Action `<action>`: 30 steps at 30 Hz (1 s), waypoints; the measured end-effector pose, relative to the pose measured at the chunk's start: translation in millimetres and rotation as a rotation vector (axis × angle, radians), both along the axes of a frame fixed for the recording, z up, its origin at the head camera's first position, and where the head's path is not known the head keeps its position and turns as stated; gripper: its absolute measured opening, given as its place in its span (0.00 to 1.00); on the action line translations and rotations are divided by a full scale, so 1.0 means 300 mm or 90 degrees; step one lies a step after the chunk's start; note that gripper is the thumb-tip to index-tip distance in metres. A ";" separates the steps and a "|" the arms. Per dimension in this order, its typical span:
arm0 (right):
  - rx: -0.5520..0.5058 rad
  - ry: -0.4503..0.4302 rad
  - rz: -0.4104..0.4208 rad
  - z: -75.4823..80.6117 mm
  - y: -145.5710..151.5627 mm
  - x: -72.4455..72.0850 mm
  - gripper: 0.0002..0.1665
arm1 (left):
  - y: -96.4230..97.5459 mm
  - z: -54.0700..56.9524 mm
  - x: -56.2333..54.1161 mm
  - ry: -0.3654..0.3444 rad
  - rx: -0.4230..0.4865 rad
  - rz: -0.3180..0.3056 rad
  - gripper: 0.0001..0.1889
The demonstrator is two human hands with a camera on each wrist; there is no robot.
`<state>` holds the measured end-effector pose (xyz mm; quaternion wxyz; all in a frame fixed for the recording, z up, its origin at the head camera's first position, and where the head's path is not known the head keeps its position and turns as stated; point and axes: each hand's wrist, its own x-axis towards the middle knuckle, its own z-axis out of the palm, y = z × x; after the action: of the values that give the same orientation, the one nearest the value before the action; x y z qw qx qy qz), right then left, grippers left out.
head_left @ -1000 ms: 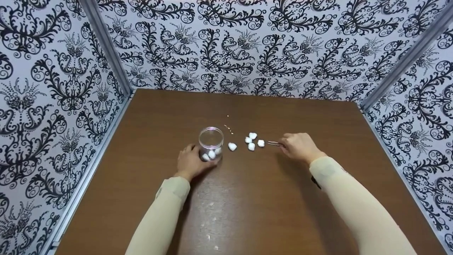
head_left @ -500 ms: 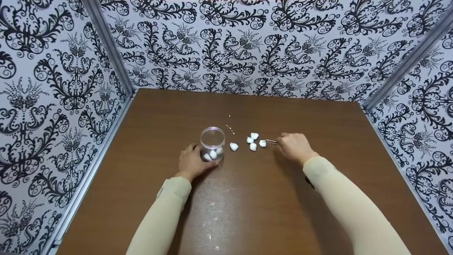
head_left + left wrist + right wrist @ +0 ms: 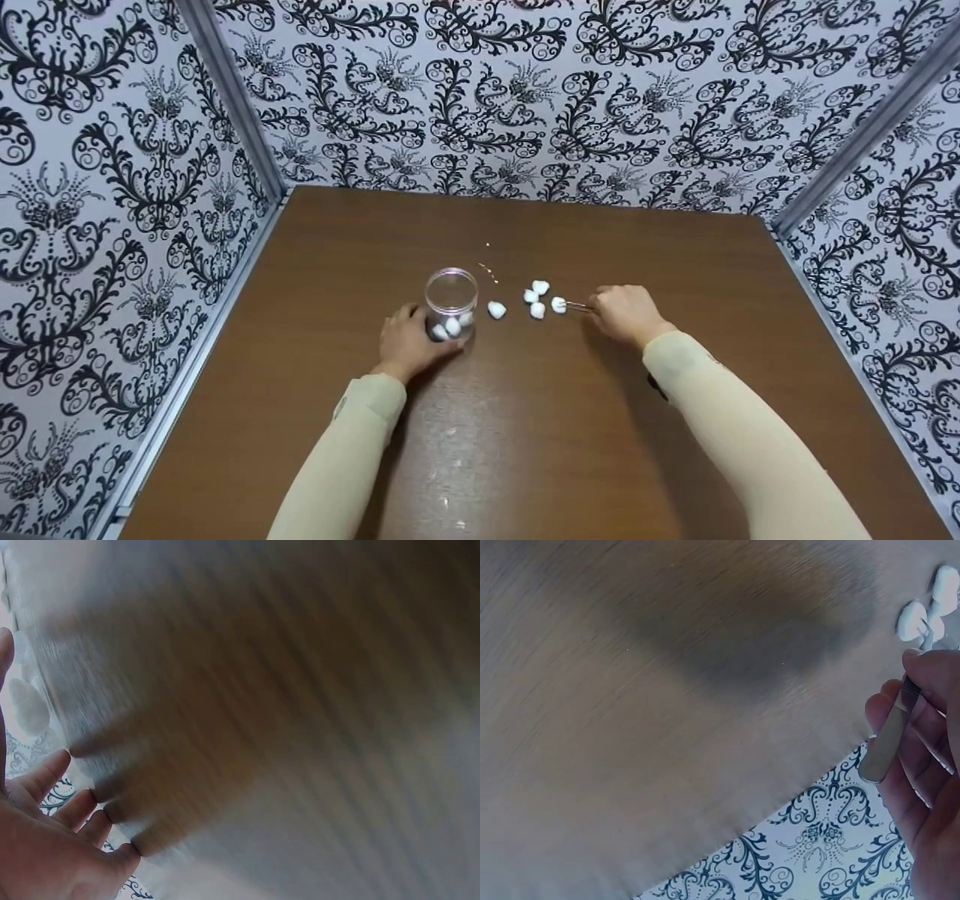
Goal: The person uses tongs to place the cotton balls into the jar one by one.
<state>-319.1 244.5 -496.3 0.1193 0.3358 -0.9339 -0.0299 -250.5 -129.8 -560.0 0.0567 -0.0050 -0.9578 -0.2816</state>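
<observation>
A clear round jar (image 3: 451, 309) stands lidless on the table, with a few white cotton balls (image 3: 453, 326) at its bottom. My left hand (image 3: 409, 343) holds it low down, thumb in front and fingers behind. The left wrist view has that hand (image 3: 60, 847) at its edge with fingertips by the tabletop. Between thumb and fingers, my right hand (image 3: 628, 313) pinches metal tweezers (image 3: 579, 306), whose wide end (image 3: 885, 742) shows in the right wrist view. Their tips are at a cotton ball (image 3: 559, 304); whether they squeeze it I cannot tell.
Three cotton balls cluster (image 3: 534, 297) left of the tweezers, and a single cotton ball (image 3: 496, 310) lies closer to the jar. Small pale specks (image 3: 489, 271) dot the brown table (image 3: 495, 435) behind. Patterned walls (image 3: 480, 97) enclose its back and sides.
The right hand has moved a little left, bringing the tweezers from just short of the nearest cotton ball up to it. The left hand and jar stay put.
</observation>
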 end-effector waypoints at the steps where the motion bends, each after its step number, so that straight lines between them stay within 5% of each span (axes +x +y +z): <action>1: -0.001 0.000 -0.001 -0.003 0.000 -0.001 0.03 | 0.000 0.000 0.000 0.000 0.000 0.000 0.48; 17: -0.046 0.100 0.047 -0.020 0.014 -0.001 0.04 | 0.007 0.036 0.016 -0.034 -0.007 -0.006 0.49; 30: -0.070 0.087 0.073 0.026 0.049 0.047 0.03 | -0.002 0.019 0.008 -0.038 0.009 -0.005 0.49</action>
<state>-304.9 259.0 -488.5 0.2027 0.3791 -0.9029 0.0054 -248.2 -130.3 -554.3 0.0270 -0.0001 -0.9572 -0.2883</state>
